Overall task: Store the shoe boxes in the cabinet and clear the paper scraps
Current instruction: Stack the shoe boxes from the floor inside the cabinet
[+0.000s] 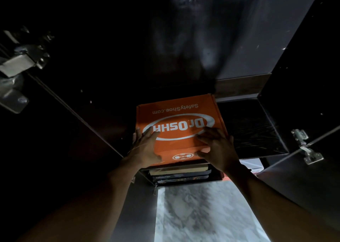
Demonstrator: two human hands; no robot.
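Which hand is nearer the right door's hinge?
Right. Right hand grips the orange box at its right corner, left of the hinge; left hand grips its left corner, farther off.

Both bare forearms reach up and forward. The left hand [145, 149] and right hand [219, 149] clasp the near corners of an orange cardboard shoe box [176, 120], fingers [147, 137] spread on top, thumbs against its front.
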